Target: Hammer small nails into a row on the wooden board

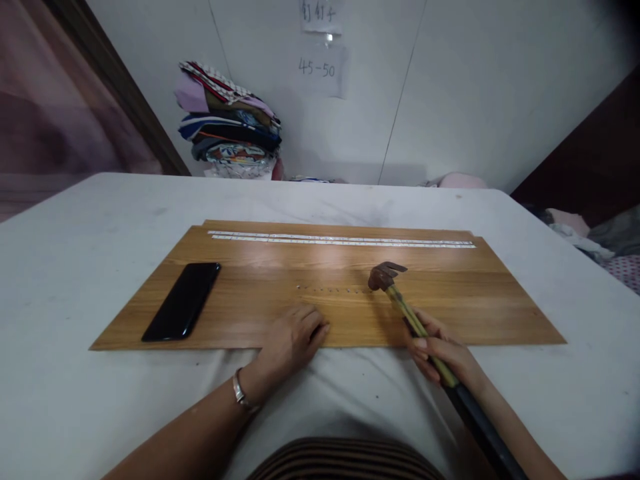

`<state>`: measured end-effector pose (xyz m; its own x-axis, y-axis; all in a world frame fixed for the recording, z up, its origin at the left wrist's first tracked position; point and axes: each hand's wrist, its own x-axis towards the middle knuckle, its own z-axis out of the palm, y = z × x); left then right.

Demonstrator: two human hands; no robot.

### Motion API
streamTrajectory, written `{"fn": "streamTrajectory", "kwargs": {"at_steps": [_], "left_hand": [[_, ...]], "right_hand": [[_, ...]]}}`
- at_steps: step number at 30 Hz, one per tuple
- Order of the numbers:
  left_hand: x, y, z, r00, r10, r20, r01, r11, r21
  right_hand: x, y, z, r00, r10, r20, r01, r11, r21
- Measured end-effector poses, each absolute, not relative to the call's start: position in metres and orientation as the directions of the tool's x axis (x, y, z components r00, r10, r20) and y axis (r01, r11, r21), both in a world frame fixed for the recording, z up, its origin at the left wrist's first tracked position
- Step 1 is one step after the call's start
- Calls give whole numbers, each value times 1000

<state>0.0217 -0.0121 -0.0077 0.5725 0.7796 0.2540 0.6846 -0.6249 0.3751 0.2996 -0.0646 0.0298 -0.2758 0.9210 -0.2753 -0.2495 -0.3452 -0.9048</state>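
Note:
My right hand (447, 350) is wrapped round the yellow-and-black handle of a claw hammer (411, 317). The hammer's rusty brown head (383, 275) is at the right end of a row of small nails (331, 290) in a wooden board (250, 320); whether it touches one I cannot tell. Curled loosely, my left hand (294, 335) rests on the board's near edge, just below the nails. Nothing shows in it, though the undersides of its fingers are hidden.
A black phone (183, 300) lies on the board's left side. Two white measuring strips (345, 241) run along its far part. The board lies on a white-covered table (60, 280). Folded clothes (233, 123) are stacked beyond it, against a wall with paper signs (320, 70).

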Motion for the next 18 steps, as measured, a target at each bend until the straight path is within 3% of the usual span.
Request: {"fn": "streamTrajectory", "kwargs": {"at_steps": [18], "left_hand": [[23, -15, -5, 567, 791, 228, 693, -608, 387]], "right_hand": [[303, -63, 14, -318, 904, -285, -229, -364, -903]]}}
